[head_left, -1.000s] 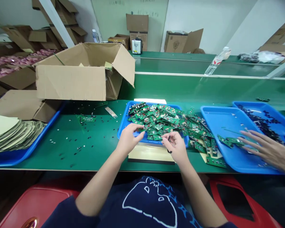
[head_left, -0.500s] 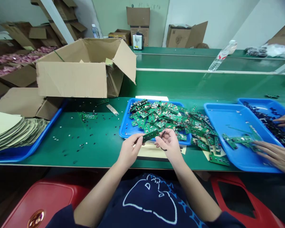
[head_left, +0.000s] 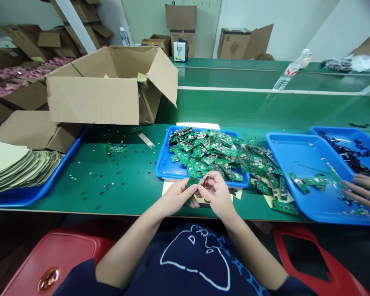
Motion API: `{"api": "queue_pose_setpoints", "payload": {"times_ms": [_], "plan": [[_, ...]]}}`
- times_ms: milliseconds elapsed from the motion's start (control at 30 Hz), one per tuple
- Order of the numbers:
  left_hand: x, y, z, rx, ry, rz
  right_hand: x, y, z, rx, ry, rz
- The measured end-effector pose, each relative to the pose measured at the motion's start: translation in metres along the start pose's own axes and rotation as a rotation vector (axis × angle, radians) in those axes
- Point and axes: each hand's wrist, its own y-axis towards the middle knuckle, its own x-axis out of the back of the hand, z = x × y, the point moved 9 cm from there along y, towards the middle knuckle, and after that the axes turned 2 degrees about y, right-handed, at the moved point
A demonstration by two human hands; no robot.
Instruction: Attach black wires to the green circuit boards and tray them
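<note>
My left hand is closed around a green circuit board, which now points away from me. Against it, the fingers of my right hand are pinched on a small dark part; its kind is too small to make out. Both hands meet just in front of a blue tray heaped with circuit boards. More boards spill over the tray's right side onto the table. Fingers cover much of the held board and the dark part.
A large open cardboard box stands at the back left, near stacked paper sheets. On the right, a co-worker's hand is over a second blue tray with several boards. Beyond lies a tray of black parts.
The circuit board has turned from lying crosswise to pointing away from me, and my hands have come together. One of the co-worker's hands has left the tray of black parts.
</note>
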Motion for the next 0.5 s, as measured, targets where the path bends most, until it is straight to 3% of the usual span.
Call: {"api": "queue_pose_setpoints", "payload": {"times_ms": [67,200,367,500], "plan": [[0.002,0.001,-0.001,-0.013,-0.03,-0.045,0.002,-0.002,0.005,0.056,-0.071,-0.001],[0.028,-0.005,-0.02,-0.13,0.06,-0.334,0.005,-0.006,0.024,0.22,-0.306,-0.013],[0.018,-0.002,-0.036,-0.154,0.247,-0.25,-0.002,-0.01,0.041,0.398,-0.443,0.053],[0.014,-0.001,-0.038,-0.161,0.211,-0.219,-0.003,-0.014,0.051,0.527,-0.653,0.009]]}}
